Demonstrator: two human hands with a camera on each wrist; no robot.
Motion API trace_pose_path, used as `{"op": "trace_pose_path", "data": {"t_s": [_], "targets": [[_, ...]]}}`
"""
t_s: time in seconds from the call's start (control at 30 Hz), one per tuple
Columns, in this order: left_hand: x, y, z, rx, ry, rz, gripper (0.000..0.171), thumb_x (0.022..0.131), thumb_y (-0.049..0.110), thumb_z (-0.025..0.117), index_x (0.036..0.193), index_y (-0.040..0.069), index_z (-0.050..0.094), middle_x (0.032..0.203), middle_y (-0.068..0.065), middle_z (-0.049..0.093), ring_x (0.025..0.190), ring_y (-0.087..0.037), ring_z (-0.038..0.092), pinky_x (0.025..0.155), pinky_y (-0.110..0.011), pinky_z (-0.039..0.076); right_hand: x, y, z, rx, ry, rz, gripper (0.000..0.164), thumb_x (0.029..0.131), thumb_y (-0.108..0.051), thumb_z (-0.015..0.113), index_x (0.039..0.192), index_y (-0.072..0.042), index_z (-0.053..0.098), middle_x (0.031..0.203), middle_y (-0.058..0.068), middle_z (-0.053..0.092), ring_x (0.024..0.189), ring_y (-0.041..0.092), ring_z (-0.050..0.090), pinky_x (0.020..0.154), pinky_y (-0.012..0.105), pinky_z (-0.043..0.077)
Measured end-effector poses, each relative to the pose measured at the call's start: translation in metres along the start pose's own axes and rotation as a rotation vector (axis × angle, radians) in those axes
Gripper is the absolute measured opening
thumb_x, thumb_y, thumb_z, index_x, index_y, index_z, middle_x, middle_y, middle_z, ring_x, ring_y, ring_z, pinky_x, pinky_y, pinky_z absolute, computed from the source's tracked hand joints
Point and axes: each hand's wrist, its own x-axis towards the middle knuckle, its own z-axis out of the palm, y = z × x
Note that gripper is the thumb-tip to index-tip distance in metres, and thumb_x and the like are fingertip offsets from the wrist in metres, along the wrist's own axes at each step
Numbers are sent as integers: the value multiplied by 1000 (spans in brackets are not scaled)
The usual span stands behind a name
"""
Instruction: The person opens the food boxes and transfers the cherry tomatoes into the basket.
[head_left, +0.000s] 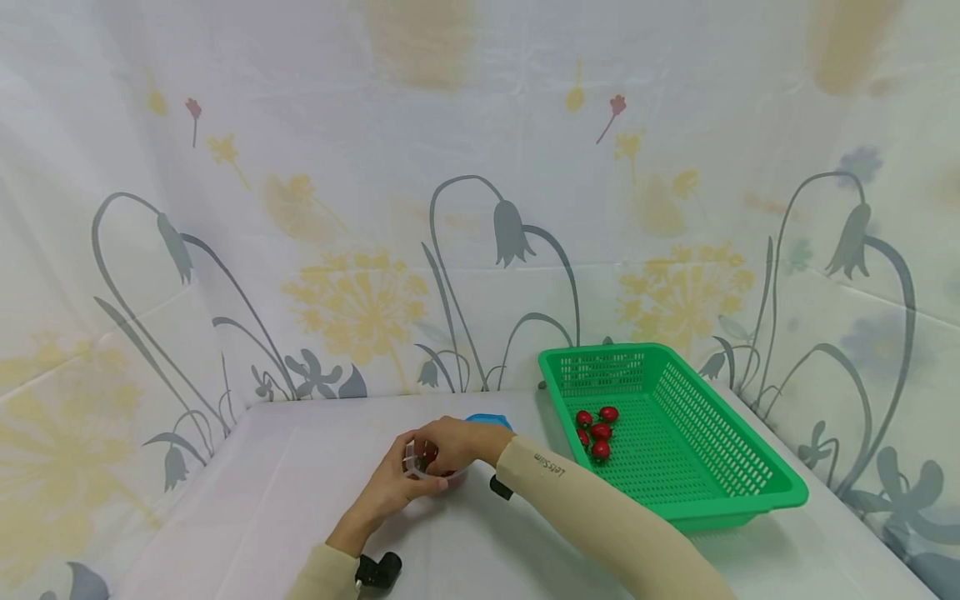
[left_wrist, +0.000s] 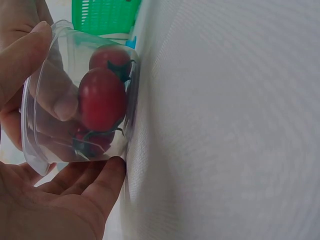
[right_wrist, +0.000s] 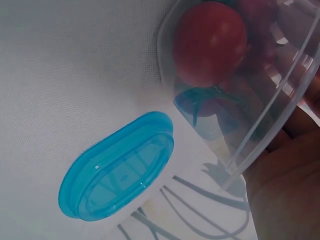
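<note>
My left hand (head_left: 387,486) grips a clear plastic container (left_wrist: 42,105) low over the white table, fingers along one side and thumb at the other. Inside lie several small red tomatoes (left_wrist: 102,100) with green stems. From above, my right hand (head_left: 450,444) reaches in with bent fingers. Through the clear wall, one fingertip (left_wrist: 65,107) shows right against a tomato; I cannot tell whether it is pinched. In the right wrist view, a large tomato (right_wrist: 210,45) shows through the wall, with a blue lid (right_wrist: 117,167) lying apart on the table.
At the right stands a green slotted basket (head_left: 750,500), with several red tomatoes (head_left: 600,432) at its left side. The right forearm crosses in front of its near left corner. A flower-printed sheet (head_left: 480,292) hangs behind the table.
</note>
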Motion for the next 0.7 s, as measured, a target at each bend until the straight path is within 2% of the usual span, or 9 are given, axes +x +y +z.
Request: {"op": "trace_pose_path", "data": {"t_s": [0.3,0.7], "targets": [[0,2,1,-13,-3,-1,92,71,28,85,144,11,32,144,-17,38,127,-36,40,102,-54,37,3,3,-1,-2,42,-4,22,82,-12,74,102,-14,67,87,-7,63,77,6,54,66,19,48],[1,1,4,-9,26,-4,88,73,17,83,144,6,32,142,-21,39,125,-38,43,100,-55,38,3,3,-1,-10,47,-8,18,83,-10,72,98,-16,66,91,-7,64,81,5,55,70,18,48]]}}
